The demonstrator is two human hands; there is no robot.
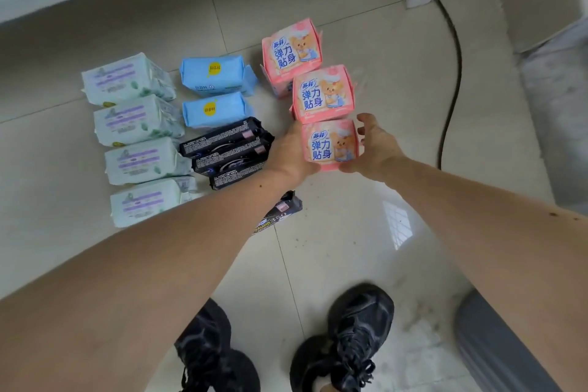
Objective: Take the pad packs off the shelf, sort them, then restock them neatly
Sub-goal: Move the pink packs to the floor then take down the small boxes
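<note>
Fingers of the left hand (pixel 291 149) and right hand (pixel 374 145) curled round opposite sides of the nearest pink pad pack (pixel 329 145), both forearms stretched forward and down. Nearest of three pink packs in a line on the tiled floor (pixel 350 248). Leftward: black packs (pixel 227 149), blue packs (pixel 216 89), pale green packs (pixel 140 143) in rows.

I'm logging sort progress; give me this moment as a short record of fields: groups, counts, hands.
pink packs: three in a line; nearest pink pack held between both hands
left hand: on its left side
right hand: on its right side
green-white packs: four in a column
blue packs: two
black packs: stacked group, one more apart under the left forearm
surface: tiled floor
</note>
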